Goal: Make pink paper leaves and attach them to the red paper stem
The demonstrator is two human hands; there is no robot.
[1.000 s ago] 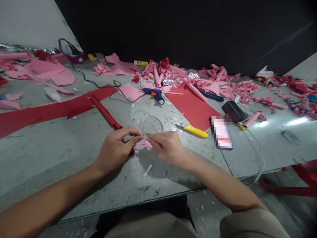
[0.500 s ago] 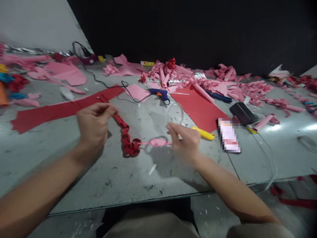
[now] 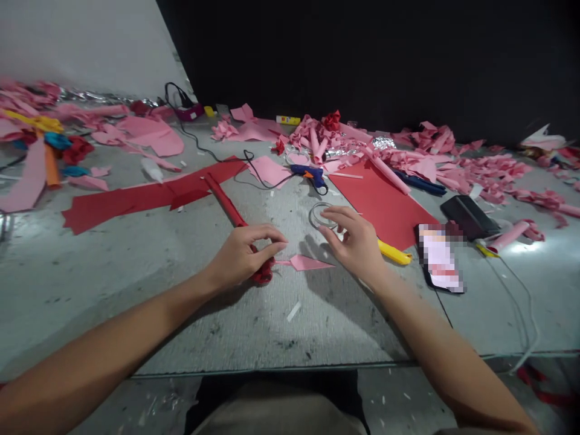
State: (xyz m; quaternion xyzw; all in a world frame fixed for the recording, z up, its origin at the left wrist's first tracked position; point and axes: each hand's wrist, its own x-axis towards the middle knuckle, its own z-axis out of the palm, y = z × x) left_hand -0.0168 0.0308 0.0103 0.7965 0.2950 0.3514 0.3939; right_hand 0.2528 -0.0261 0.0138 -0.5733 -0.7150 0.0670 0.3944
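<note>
My left hand point(image 3: 242, 257) rests on the grey table point(image 3: 136, 290) with its fingers curled round the bunched end of a red paper chain point(image 3: 231, 211). The chain runs up and left from the hand. A pink paper piece point(image 3: 304, 263) lies joined to the chain between my hands. My right hand point(image 3: 357, 241) is just right of the pink piece, fingers loosely spread over a clear tape roll point(image 3: 321, 215) that lies on the table; whether the fingertips touch the roll is unclear.
A yellow cutter point(image 3: 395, 254) and a phone point(image 3: 439, 257) lie right of my right hand. A red paper sheet point(image 3: 385, 202), a blue glue gun point(image 3: 310, 174) and a long red strip point(image 3: 131, 199) lie beyond. Pink scraps point(image 3: 430, 160) crowd the back. The table's front edge point(image 3: 294, 365) is close.
My left hand came down from a raised position onto the chain's bunched end. My right hand set the tape roll on the table. The view shifted left.
</note>
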